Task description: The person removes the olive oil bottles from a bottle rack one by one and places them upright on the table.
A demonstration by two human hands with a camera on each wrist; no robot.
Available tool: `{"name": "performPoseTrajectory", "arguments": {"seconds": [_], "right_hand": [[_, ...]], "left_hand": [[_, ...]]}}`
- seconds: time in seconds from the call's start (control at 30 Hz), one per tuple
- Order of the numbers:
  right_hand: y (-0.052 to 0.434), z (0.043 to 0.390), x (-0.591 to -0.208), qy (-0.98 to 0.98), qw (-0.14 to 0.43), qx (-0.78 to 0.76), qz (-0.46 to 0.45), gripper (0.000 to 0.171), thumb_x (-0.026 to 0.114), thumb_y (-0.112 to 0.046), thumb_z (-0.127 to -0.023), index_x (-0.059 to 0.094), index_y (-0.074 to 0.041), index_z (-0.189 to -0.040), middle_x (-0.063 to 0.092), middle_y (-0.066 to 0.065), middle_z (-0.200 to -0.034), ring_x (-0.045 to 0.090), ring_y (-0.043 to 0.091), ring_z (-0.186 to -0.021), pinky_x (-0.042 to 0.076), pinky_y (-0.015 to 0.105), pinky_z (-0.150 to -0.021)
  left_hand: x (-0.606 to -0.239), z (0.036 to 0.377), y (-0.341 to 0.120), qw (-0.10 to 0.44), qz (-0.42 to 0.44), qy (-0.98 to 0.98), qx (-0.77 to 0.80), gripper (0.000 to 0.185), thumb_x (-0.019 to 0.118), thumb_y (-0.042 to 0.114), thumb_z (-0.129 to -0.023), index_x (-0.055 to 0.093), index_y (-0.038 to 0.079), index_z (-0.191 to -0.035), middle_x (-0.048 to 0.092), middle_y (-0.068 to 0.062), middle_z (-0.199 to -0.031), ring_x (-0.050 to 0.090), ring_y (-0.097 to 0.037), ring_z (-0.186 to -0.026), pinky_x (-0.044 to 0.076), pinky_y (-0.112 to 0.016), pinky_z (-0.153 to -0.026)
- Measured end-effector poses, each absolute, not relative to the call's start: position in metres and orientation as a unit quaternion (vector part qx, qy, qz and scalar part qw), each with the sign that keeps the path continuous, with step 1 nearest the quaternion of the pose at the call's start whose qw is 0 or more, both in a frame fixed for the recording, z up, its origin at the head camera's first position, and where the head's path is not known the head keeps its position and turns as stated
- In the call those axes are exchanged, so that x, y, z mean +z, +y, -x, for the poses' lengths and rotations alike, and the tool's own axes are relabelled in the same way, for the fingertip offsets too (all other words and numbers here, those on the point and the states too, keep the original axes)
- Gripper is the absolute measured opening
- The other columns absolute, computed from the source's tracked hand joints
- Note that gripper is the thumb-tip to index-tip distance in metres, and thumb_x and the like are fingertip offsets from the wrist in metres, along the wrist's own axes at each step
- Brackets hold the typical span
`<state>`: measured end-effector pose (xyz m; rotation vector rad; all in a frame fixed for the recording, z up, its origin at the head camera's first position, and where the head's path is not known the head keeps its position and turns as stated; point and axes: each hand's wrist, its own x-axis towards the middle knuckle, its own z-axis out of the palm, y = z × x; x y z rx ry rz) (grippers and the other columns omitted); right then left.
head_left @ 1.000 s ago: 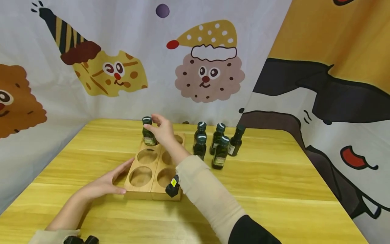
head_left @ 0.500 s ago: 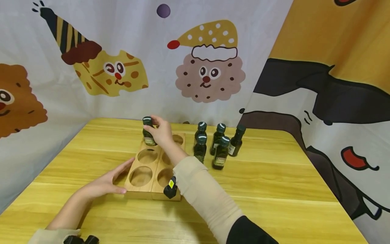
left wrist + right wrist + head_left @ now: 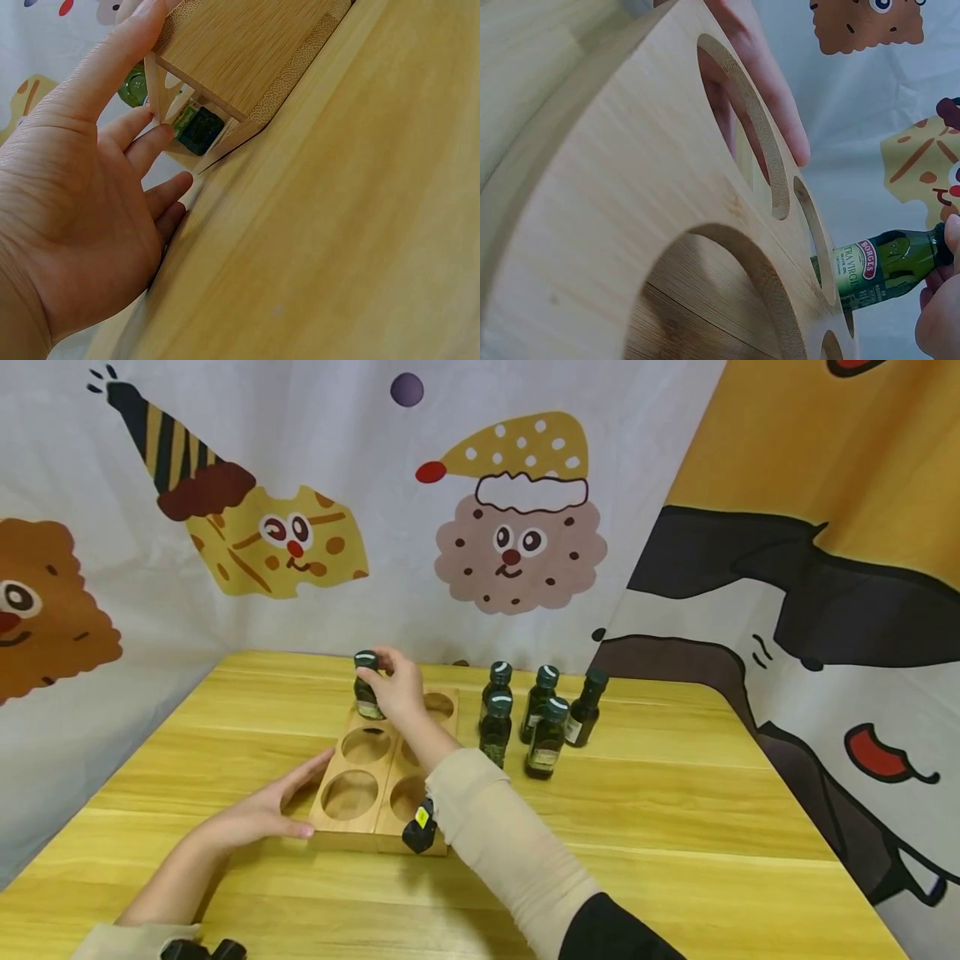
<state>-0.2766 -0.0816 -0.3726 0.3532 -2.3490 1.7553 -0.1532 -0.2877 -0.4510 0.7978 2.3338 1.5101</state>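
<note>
Here the left hand (image 3: 258,814) lies flat with straight fingers, its grip apart, pressed against the left side of the wooden rack (image 3: 352,835) on the worktop (image 3: 675,827). The right hand (image 3: 397,689) has its grip clamped on the cap end of a small green bottle (image 3: 365,693), which stands upright in the rack's far left hole. Just right of the rack stand five more bottles (image 3: 543,727).
</note>
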Motion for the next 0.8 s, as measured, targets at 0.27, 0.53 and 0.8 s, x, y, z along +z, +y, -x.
{"name": "performPoseTrajectory", "arguments": {"seconds": [0.27,0.53,0.8], "right_hand": [[-0.078,0.274,-0.366,-0.773,0.109,0.61,-0.134,0.034,0.07,-0.019,-0.088,0.064,-0.008,-0.119,0.066,0.0,-0.103,0.058,0.012,-0.099,0.05,0.02,-0.078],[-0.07,0.274,-0.352,-0.772,0.136,0.601,-0.155,0.035,0.07,-0.02,-0.088,0.063,-0.009,-0.121,0.065,0.002,-0.105,0.058,0.015,-0.101,0.05,0.021,-0.078],[-0.059,0.27,-0.337,-0.756,0.14,0.609,-0.194,0.033,0.069,-0.02,-0.09,0.062,-0.008,-0.119,0.063,0.001,-0.108,0.056,0.013,-0.101,0.049,0.022,-0.08]], "left_hand": [[-0.45,0.153,-0.286,0.12,-0.28,0.794,0.526,0.096,0.074,0.009,-0.081,0.013,0.015,-0.155,0.014,-0.023,-0.155,0.023,0.005,-0.131,0.019,-0.013,-0.101],[-0.45,0.153,-0.286,0.128,-0.277,0.788,0.535,0.096,0.074,0.011,-0.082,0.012,0.015,-0.155,0.013,-0.024,-0.155,0.023,-0.001,-0.133,0.007,-0.074,-0.098],[-0.449,0.152,-0.285,0.127,-0.272,0.789,0.536,0.098,0.075,0.009,-0.08,0.011,0.013,-0.155,0.012,-0.026,-0.155,0.014,-0.044,-0.135,0.006,-0.075,-0.097]]}}
